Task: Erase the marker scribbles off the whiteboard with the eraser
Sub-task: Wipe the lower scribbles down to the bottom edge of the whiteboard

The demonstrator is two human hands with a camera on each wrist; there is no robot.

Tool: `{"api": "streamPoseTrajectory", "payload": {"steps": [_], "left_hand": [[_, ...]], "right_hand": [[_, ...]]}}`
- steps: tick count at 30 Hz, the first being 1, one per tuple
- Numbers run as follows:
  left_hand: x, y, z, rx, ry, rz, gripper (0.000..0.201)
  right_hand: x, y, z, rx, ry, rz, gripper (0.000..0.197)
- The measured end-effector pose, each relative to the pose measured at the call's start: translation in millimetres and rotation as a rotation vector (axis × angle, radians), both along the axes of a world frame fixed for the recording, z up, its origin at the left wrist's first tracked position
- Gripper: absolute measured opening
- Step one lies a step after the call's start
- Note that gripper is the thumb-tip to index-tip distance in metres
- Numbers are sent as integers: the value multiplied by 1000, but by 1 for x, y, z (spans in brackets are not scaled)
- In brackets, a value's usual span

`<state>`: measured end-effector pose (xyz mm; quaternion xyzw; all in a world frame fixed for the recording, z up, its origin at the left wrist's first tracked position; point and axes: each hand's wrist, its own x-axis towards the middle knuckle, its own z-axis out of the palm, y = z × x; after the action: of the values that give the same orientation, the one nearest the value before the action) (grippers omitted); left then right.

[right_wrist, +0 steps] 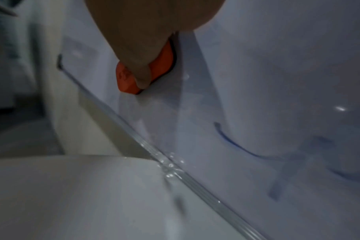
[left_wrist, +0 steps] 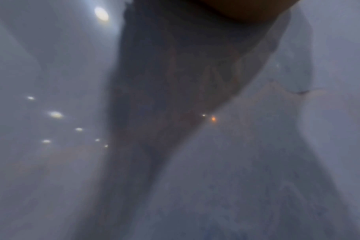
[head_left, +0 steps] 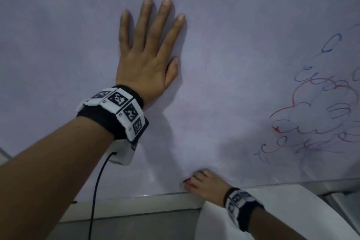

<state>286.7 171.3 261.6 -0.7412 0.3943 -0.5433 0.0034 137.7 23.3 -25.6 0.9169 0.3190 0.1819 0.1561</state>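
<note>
The whiteboard (head_left: 233,64) fills the head view. Blue and red marker scribbles (head_left: 319,115) cover its right side, and a blue stroke (right_wrist: 234,144) shows in the right wrist view. My left hand (head_left: 148,49) presses flat on the bare middle of the board, fingers straight and spread. My right hand (head_left: 202,183) grips an orange eraser (right_wrist: 144,71) with a dark pad against the board, just above its bottom edge and left of the scribbles. In the head view only a red sliver of the eraser (head_left: 188,181) shows under the fingers. The left wrist view is a blurred grey board surface (left_wrist: 257,146).
A metal frame strip (head_left: 136,196) runs along the board's bottom edge. Below it lies a pale ledge (head_left: 116,208) and a white rounded surface (right_wrist: 72,194). A black cable (head_left: 97,187) hangs from the left wrist unit.
</note>
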Motion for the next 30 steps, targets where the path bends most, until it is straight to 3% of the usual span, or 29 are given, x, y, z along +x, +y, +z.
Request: {"api": "streamPoseTrajectory", "payload": {"steps": [3,6,10,16,18,22,24,27,30], "left_hand": [[1,1,3,0,-4,17,54],[0,3,0,-1,15,20,55],[0,4,-7,-12,31,15,60],[0,2,-10,-58,46,-34,58],[0,1,-8,-72,71,-48,57],[-5,0,-6,-83,87,-54,56],[-8,0,-5,-95,107,-77,55],[-8,-1,-3,-114,113,-90,55],[-12,-8,3,-176,108,-123,49]], "right_hand": [[-12,-36,28,134,-157,-84,35],[-19,-73,91,342,-382,-232,44],[-23,-118,182,791,-621,-562,41],[-12,-160,274,1608,-878,-773,62],[-5,-138,280,1539,-868,-757,65],[-8,-110,266,1055,-674,-659,51],[-19,-141,271,1110,-694,-748,54],[-35,-201,288,1444,-758,-964,51],[-38,-202,301,1504,-745,-1021,47]]}}
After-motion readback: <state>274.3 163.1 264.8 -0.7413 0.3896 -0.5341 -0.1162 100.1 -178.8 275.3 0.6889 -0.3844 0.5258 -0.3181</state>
